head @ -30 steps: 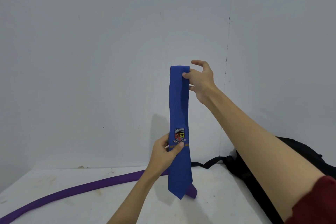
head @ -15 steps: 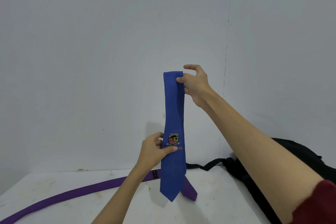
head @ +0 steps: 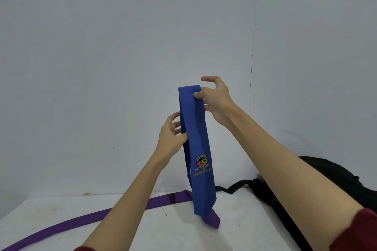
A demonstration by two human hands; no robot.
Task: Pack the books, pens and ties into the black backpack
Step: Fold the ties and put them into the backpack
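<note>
Left hand [head: 172, 138] slid up blue tie [head: 196, 149], pinching; right hand [head: 216, 98] pinches top.

Below the right hand [head: 217, 101], the black backpack [head: 334, 179] is partly hidden by the arm and cut off at the edge. The purple tie [head: 81, 221] goes behind the blue tie [head: 199, 149]. Its badge words are too blurry to read

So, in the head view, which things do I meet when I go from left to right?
Long purple fabric tie lying on the white table → left hand → blue fabric tie with a crest → right hand → black backpack.
</note>
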